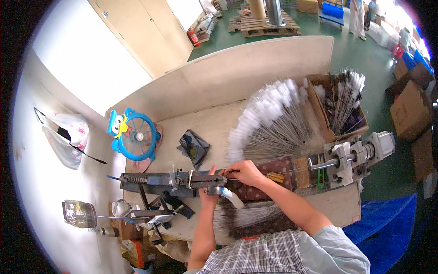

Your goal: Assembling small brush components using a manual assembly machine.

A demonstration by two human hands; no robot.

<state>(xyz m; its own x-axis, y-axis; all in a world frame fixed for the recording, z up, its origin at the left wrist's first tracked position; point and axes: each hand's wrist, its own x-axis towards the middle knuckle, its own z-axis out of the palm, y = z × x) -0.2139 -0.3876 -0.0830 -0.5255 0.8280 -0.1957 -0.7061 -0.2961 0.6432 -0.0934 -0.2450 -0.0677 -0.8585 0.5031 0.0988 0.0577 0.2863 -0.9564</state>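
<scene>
My right hand (246, 173) is closed in a pinch at the end of a long dark clamp (207, 181). Thin metal wire (289, 171) runs from these fingers toward a bent rod (325, 164) on the metal rotating head (349, 160) at the right. My left hand (209, 194) reaches up beside the clamp, its fingertips near my right hand's. The clamp hides most of its fingers, so its grip cannot be read. Just below the clamp sits a white curved nozzle (232, 199). Loose wires (246, 217) lie on the near side, close to my body.
White-tufted wire brushes (269, 112) fan across the bench (214, 119). A cardboard box (321, 112) holds more brushes. At the left are a blue cartoon-shaped fan (139, 136) and a dark tray (194, 147). A raised board (228, 68) edges the bench's far side.
</scene>
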